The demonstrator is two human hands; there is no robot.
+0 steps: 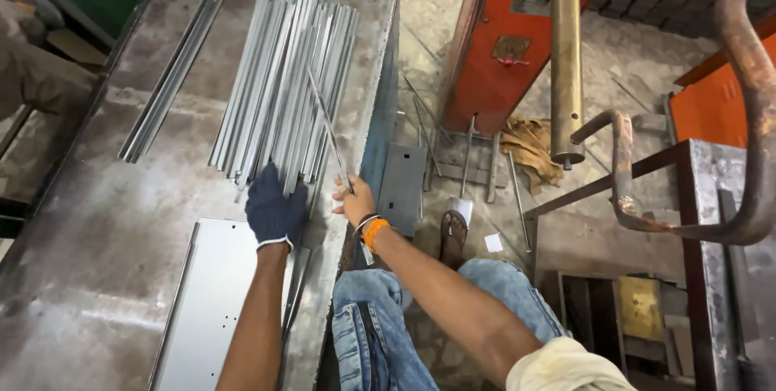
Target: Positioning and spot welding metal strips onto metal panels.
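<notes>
On the steel table [97,262], the near end of the strip pile [283,84] is pressed by the gloved left hand [275,209]. Just beside the pile, one thin strip [327,128] is pinched by the bare right hand [354,201].

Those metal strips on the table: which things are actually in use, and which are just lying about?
In use: the gloved left hand on the strip pile; the bare right hand holding one strip.

Lying about: flat sheet, rag, brass rod.

Single head-worn view, steeply downward and close over the steel table [97,278] (no second view).
</notes>
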